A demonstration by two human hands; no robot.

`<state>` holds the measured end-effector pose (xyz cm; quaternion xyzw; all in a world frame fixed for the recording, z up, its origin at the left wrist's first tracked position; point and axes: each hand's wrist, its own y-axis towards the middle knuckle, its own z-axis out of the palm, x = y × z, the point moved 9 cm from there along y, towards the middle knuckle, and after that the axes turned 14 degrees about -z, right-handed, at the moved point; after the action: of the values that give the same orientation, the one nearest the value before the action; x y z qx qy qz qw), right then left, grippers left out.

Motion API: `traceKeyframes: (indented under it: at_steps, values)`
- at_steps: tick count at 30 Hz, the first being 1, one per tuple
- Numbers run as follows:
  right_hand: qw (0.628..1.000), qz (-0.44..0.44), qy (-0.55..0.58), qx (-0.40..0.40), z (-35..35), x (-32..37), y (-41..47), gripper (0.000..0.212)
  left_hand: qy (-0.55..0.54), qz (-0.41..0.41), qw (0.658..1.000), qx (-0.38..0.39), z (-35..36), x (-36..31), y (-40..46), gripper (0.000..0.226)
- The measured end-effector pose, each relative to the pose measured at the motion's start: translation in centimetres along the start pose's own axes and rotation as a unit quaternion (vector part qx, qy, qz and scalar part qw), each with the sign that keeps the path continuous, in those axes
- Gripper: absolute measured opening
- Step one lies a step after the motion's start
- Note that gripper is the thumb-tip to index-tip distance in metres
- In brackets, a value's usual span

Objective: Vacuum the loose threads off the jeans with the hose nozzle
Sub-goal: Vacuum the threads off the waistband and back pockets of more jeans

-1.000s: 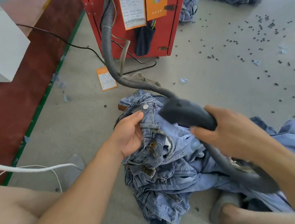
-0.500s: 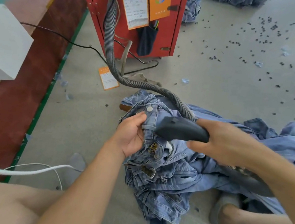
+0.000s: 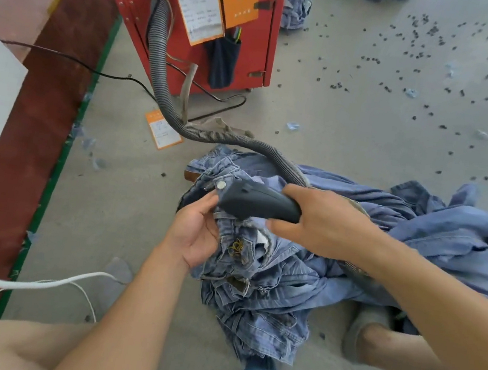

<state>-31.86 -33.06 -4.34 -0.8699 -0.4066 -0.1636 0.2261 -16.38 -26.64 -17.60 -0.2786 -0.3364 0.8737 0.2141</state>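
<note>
A heap of light blue jeans (image 3: 272, 286) lies crumpled on the concrete floor in front of me. My left hand (image 3: 195, 234) grips the waistband near its metal button (image 3: 221, 185). My right hand (image 3: 322, 224) holds the dark grey hose nozzle (image 3: 253, 201), whose mouth presses down on the waistband right beside my left thumb. The ribbed grey hose (image 3: 166, 102) curves from the nozzle back up to the red machine (image 3: 196, 21).
More blue denim (image 3: 455, 233) spreads to the right. Small dark scraps (image 3: 409, 67) litter the floor at the back right. A black cable (image 3: 75, 62) and an orange tag (image 3: 162, 131) lie at the left. A white cord (image 3: 34, 282) crosses low left. My foot (image 3: 369, 331) rests at the right.
My right hand has moved the nozzle left and down, from above the pile onto the waistband by the button. My left hand keeps its hold on the waistband.
</note>
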Motion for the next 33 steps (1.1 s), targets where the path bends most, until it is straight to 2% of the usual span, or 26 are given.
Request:
traceKeyframes:
  at_steps: [3,5,10,13,15,18,21,24,26,28,30,33]
  values:
    - [0.994,0.064,0.035,-0.087,-2.5,-2.7,0.6,0.020,-0.024,-0.014,0.999,-0.017,-2.7,0.5,-0.5,0.037]
    - [0.986,0.119,0.052,-0.101,-4.6,-6.0,-0.5,0.019,-0.041,-0.032,0.998,-0.040,-4.5,1.3,-0.7,0.038]
    - [0.986,0.161,0.052,0.009,-2.6,-10.2,-2.2,0.020,-0.049,-0.062,0.994,-0.071,-6.7,2.6,-0.3,0.049]
    - [0.983,0.164,0.058,0.054,0.7,-10.4,-1.9,0.020,-0.005,-0.061,0.997,-0.040,-5.4,2.1,0.3,0.069]
    - [0.979,0.160,0.103,0.075,3.1,-9.7,-1.4,0.019,0.038,-0.051,0.997,-0.044,-4.7,1.6,0.7,0.074]
    - [0.973,0.167,0.138,0.079,6.0,-8.5,0.1,0.024,0.089,-0.046,0.987,-0.125,-5.3,1.4,1.4,0.064]
    - [0.961,0.223,0.162,0.009,6.0,-9.6,0.9,0.020,0.093,-0.036,0.979,-0.177,-6.3,1.8,1.5,0.043]
    - [0.940,0.263,0.193,-0.104,2.7,-11.9,-0.2,0.016,0.061,-0.006,0.986,-0.156,-5.9,1.5,1.2,0.039]
    - [0.931,0.258,0.205,-0.155,-0.4,-12.7,-1.4,0.021,0.044,0.035,0.988,-0.146,-5.2,0.7,1.1,0.040]
    - [0.938,0.228,0.216,-0.148,-2.4,-12.0,-2.0,0.027,0.021,0.066,0.991,-0.118,-3.8,-0.3,0.9,0.041]
    - [0.953,0.192,0.201,-0.125,-3.7,-10.3,-2.5,0.027,-0.041,0.070,0.996,-0.048,-2.0,-0.8,0.8,0.033]
    - [0.962,0.152,0.188,-0.129,-5.1,-7.8,-3.2,0.024,-0.119,0.062,0.991,0.012,0.1,-1.0,1.5,0.042]
